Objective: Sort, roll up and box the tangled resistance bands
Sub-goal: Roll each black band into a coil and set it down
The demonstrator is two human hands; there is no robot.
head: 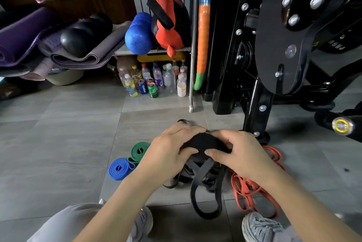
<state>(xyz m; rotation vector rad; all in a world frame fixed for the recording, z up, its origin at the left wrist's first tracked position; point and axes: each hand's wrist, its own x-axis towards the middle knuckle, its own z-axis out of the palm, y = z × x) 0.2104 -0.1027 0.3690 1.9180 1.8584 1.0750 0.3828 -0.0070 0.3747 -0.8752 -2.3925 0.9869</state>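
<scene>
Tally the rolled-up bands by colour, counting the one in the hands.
Blue roll: 1
Green roll: 1
Black roll, gripped by left hand and right hand: 1
Total: 3
Loose black tangle and orange tangle left out.

At lower centre, the left hand (170,149) and right hand (241,155) hold a band roll (203,141) above a tangle of bands (205,179) on the floor (58,143). Left of the tangle, a nearer rolled band (119,169) touches a farther rolled band (139,151). A thin band (252,188) lies to the right. Bottles (156,79) stand behind, under a shelf (152,50).
</scene>
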